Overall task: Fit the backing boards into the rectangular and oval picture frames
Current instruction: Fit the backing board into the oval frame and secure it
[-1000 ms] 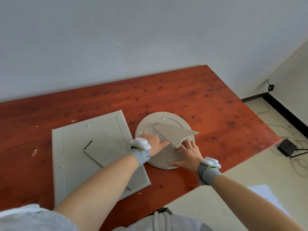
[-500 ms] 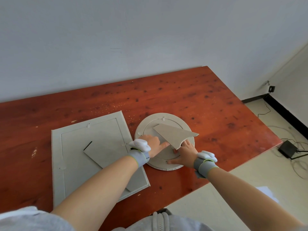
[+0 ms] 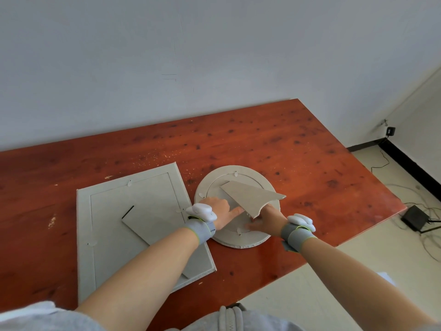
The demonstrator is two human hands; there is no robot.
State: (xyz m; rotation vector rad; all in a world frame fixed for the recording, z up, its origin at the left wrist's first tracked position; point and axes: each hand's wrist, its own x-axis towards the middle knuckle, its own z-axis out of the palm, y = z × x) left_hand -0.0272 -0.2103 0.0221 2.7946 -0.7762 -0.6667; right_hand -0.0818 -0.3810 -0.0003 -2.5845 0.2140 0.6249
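A red-brown wooden table point(image 3: 274, 144) is seen from above. Two picture frames are laid face down on it, side by side. The rectangular frame point(image 3: 83, 235) is on the left. Its backing board point(image 3: 107, 223) is set inside it, and a flat grey stand flap point(image 3: 152, 223) is lying on top of that board.

The oval frame point(image 3: 267, 185) is on the right, just beside the rectangular one. Its oval backing board point(image 3: 216, 189) is laid inside the rim. A grey stand flap point(image 3: 250, 195) is tilted up from this board, with its far tip raised over the frame's right side.

The left hand point(image 3: 218, 211) is placed flat on the oval board, with a finger pointed at the low edge of the flap. Nothing is held in it. The right hand point(image 3: 267, 219) is pressed on the board near the flap's low edge; whether the flap is pinched by it cannot be told. A grey band is worn on each wrist.
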